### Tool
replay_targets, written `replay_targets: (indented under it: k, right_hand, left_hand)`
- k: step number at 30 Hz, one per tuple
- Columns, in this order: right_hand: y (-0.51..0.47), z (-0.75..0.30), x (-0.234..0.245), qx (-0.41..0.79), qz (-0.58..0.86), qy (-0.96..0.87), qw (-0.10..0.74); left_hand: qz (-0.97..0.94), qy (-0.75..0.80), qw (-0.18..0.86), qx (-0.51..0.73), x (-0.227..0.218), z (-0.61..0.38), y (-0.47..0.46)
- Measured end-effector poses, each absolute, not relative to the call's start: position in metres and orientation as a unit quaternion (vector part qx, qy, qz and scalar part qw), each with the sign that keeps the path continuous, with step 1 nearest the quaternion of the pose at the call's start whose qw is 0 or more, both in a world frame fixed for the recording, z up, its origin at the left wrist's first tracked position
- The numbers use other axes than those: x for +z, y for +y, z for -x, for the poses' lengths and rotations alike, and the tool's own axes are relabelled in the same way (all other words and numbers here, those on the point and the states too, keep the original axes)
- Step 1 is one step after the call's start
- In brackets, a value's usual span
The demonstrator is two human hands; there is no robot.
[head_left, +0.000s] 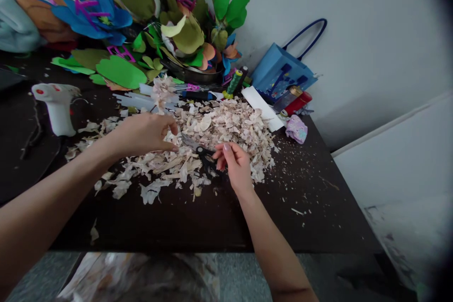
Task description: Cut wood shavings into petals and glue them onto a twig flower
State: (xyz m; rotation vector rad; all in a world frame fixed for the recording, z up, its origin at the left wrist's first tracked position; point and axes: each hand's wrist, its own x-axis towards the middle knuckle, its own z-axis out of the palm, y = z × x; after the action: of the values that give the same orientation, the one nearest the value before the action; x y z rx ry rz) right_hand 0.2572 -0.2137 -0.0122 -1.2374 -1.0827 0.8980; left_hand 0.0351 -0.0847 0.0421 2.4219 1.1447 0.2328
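Note:
A heap of pale dried husk scraps (219,127) lies spread on a dark table (212,217). My left hand (145,132) rests on the heap's left part, fingers curled and pinching at scraps near the scissor blades. My right hand (235,165) is closed on the black handles of a pair of scissors (201,151), whose blades point left into the scraps. A small flower made of husk pieces (163,89) stands just behind my left hand.
A white glue gun (58,104) stands at the left. Foam paper flowers and leaves (141,23) crowd the back, with a dark bowl (193,75). A blue bag (283,73), thread spools (235,80), a red tube (297,102) and white paper (262,106) lie right. The table edge runs near me.

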Motion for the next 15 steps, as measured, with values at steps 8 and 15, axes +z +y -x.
replay_targets:
  k: [8, 15]
  right_hand:
    - [-0.2148, -0.2549, -0.0119, 0.401, 0.539, -0.466, 0.577]
    - [-0.2159, -0.2532, -0.0109, 0.405, 0.532, -0.475, 0.572]
  left_hand:
    - [-0.887, 0.31, 0.327, 0.104, 0.0409, -0.035, -0.0816]
    - [-0.87, 0.303, 0.382, 0.076, 0.0409, -0.0374, -0.0766]
